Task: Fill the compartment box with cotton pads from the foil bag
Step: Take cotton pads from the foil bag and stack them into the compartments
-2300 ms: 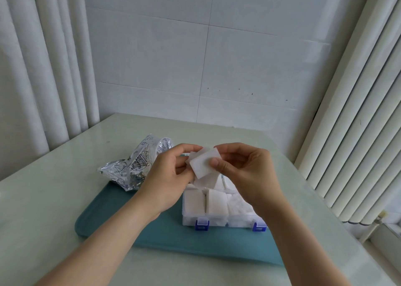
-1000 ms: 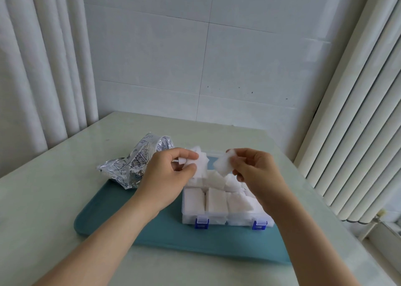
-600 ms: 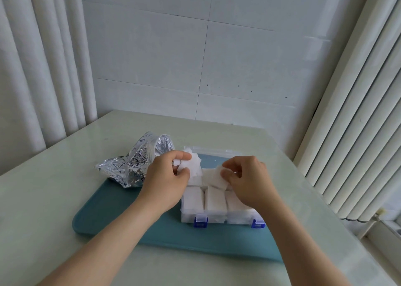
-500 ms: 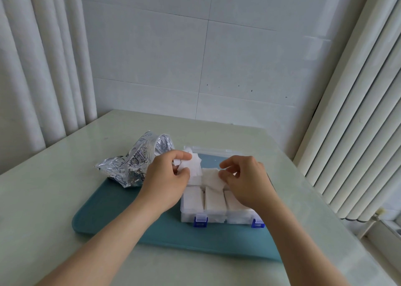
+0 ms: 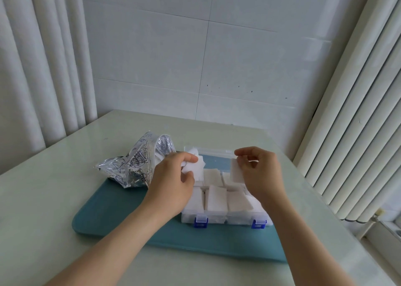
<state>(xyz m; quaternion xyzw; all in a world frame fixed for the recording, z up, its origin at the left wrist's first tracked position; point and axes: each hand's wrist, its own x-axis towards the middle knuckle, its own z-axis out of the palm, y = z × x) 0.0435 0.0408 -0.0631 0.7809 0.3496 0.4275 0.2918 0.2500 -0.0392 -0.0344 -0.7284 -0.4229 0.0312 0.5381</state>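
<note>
Compartment box (image 5: 225, 219) at 6 o'clock mostly filled, far row open; my left hand (image 5: 171, 181) pinches a cotton-pad stack (image 5: 196, 169), right hand (image 5: 259, 174) pinches 1 pad (image 5: 236, 172); foil bag (image 5: 138, 166) at 9 o'clock.

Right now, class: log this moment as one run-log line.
left hand: holds pad stack | right hand: holds one cotton pad above compartment box | foil bag: left of box

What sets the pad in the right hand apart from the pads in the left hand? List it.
The right hand pinches one cotton pad, hanging flat over the compartment box; the left hand grips a fanned stack of pads. The single pad sits on the box's right side, the stack on its left side by the foil bag. Both are white squares.
</note>
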